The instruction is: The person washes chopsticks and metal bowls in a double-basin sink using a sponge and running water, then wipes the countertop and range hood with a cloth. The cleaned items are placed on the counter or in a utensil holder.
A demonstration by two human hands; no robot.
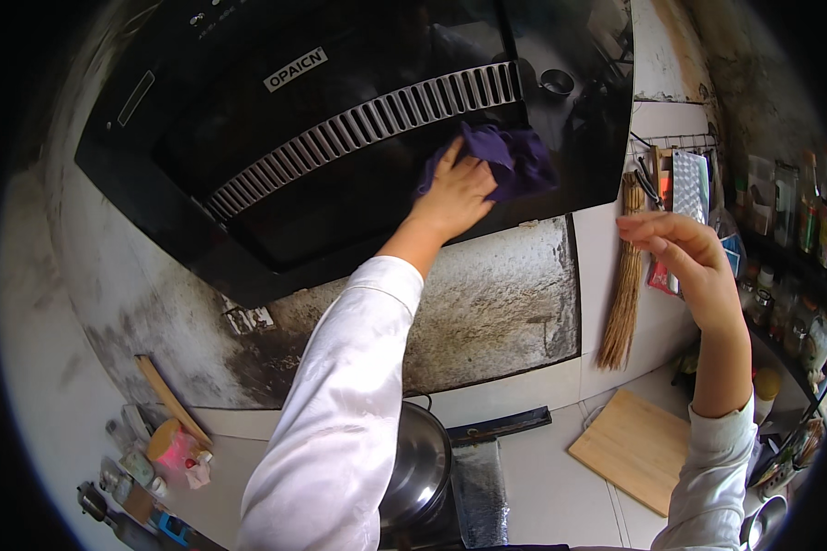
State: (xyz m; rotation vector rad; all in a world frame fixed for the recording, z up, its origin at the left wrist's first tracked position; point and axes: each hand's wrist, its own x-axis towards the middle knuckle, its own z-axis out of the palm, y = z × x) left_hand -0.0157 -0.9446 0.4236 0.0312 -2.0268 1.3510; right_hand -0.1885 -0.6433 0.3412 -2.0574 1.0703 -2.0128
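Observation:
A purple cloth [513, 162] lies bunched against the glossy black front of a range hood [358, 200]. My left hand [458, 189] presses on this cloth, fingers spread over its left part, just below the curved slotted metal grille [372, 120]. The cloth's right part hangs loose past my fingers. My right hand [689, 258] is raised in the air at the right, fingers bent and thumb apart, with nothing in it. Behind that hand, a straw whisk broom [624, 296] and other utensils hang on the wall.
Below the hood stands a metal pot or lidded pan [417, 468], partly behind my left sleeve. A wooden cutting board [634, 451] lies on the tiled counter at the right. Shelves with bottles and jars [785, 303] line the right side. Several containers [134, 465] crowd the left corner.

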